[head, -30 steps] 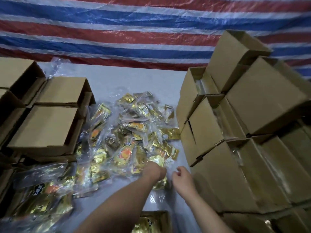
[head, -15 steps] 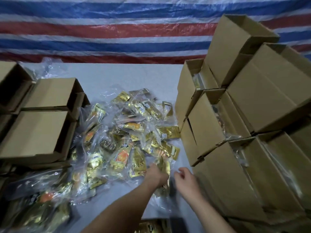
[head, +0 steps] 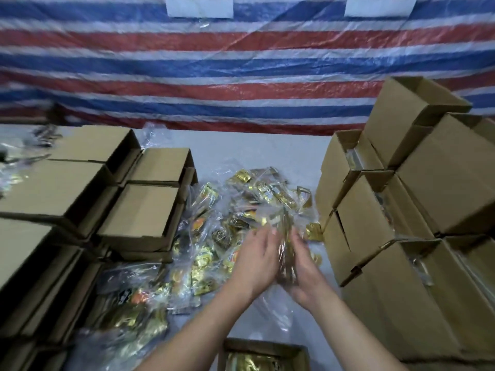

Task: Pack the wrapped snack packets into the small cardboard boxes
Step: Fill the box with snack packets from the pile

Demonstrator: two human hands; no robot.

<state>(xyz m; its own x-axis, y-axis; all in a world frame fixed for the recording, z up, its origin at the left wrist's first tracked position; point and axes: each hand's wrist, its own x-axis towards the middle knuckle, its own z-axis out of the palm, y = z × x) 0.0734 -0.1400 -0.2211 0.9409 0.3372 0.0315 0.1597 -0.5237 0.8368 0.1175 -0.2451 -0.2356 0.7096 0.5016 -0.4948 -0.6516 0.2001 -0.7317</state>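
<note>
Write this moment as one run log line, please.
both hands: left hand and right hand hold packet bundle | open box below | phase: gathering

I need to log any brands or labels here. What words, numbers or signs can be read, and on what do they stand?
None can be read.
Left white paper sign on the striped tarp: dark characters cut off at the top edge, blurred.
Right white paper sign: likewise cut off and blurred.
Gold snack packets: printing too small and blurred.
Cardboard boxes: no print shows.
</note>
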